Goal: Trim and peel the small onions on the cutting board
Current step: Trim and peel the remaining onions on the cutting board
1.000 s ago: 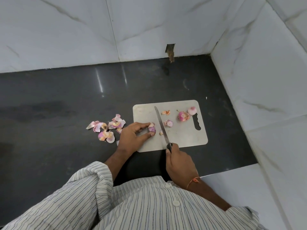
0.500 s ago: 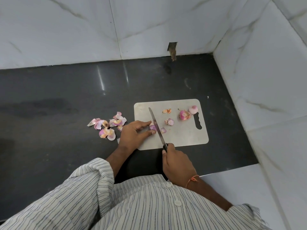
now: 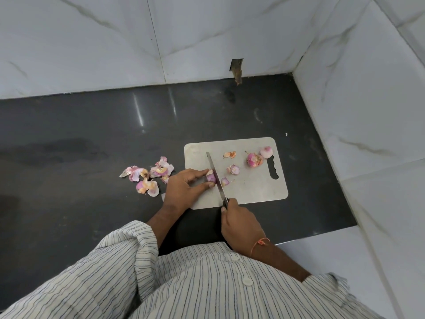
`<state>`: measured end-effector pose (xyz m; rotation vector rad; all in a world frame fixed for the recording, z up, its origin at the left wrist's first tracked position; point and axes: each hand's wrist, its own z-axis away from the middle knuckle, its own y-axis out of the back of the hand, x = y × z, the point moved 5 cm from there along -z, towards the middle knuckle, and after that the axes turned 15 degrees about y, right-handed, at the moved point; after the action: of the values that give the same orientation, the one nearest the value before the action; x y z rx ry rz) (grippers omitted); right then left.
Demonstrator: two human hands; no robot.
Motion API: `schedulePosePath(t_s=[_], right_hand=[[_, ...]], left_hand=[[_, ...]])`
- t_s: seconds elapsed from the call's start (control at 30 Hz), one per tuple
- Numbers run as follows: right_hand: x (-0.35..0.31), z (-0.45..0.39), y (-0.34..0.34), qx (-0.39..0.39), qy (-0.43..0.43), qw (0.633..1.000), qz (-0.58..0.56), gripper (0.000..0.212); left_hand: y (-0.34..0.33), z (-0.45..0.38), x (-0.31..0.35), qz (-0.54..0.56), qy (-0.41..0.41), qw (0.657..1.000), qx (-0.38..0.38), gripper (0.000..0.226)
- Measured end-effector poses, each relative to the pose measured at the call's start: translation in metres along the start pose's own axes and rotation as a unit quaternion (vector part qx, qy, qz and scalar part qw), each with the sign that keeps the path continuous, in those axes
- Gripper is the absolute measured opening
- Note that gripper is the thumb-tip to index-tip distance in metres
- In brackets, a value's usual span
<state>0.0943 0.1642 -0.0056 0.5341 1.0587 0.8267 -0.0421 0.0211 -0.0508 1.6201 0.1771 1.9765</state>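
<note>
The left hand (image 3: 184, 187) pinches a small onion (image 3: 210, 176) on the cutting board (image 3: 250, 192); the right hand (image 3: 241, 229) grips the knife (image 3: 215, 176) against it.

White marble-look wall tiles (image 3: 96, 42) with faint grey veins fill the back, meeting a second tiled wall (image 3: 368, 100) on the right at a corner. Down below, a dark grey polished countertop (image 3: 80, 134) runs wall to wall, catching pale streaks of reflected light. There's a small rectangular hole (image 3: 236, 65) cut in the back wall just above the counter, something brown hanging out of it.
</note>
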Motion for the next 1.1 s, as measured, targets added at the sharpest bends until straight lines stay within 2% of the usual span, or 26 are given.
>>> schedulePosePath(t_s=[0.17,0.3,0.47,0.6,0.9,1.0,1.1], right_hand=[[0.000,-0.006,-0.008,-0.001,-0.013,1.000,0.013,0.014],[0.012,0.016,-0.018,-0.041,-0.044,0.998,0.024,0.020],[0.033,0.040,-0.027,-0.072,-0.063,0.995,0.043,0.015],[0.045,0.046,-0.024,-0.025,-0.070,0.996,0.058,0.019],[0.056,0.030,-0.003,0.067,-0.025,0.991,0.117,0.036],[0.064,0.017,0.002,0.086,-0.005,0.988,0.128,0.034],[0.067,0.009,0.006,0.099,0.002,0.982,0.158,0.031]], left_hand=[[0.000,0.003,0.002,-0.005,0.001,1.000,0.001,0.044],[0.000,0.005,0.004,-0.005,0.006,1.000,0.006,0.041],[-0.002,0.008,0.006,-0.006,0.018,1.000,0.003,0.039],[-0.001,0.010,0.007,0.013,0.044,0.999,-0.014,0.040],[0.009,0.019,0.022,0.162,0.112,0.975,-0.101,0.053],[0.013,0.024,0.025,0.228,0.131,0.955,-0.134,0.047],[0.016,0.029,0.029,0.291,0.148,0.932,-0.159,0.052]])
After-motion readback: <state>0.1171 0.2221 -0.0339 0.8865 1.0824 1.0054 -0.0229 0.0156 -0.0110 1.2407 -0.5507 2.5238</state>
